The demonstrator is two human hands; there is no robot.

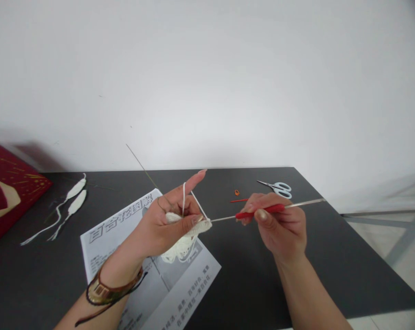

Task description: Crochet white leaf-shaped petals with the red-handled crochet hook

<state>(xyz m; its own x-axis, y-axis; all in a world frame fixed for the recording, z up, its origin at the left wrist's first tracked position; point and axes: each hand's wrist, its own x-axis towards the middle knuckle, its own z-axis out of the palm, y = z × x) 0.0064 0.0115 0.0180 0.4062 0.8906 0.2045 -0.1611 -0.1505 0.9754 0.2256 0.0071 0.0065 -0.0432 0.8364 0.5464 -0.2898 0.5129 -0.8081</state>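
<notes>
My left hand pinches a small white crocheted piece between thumb and fingers. White yarn loops over its raised index finger and runs down to the piece. A thin wire sticks out behind this hand toward the upper left. Below the fingers hangs a loose bundle of white yarn, over a printed sheet. My right hand is closed around the red grip of a crochet hook. The hook's metal shaft reaches left to the edge of the piece; its tip is hidden in the stitches.
Scissors lie at the back right of the dark table, near an orange stitch marker and a thin red needle. Two white crocheted petals with yarn tails lie left, beside a red box. A wall stands behind.
</notes>
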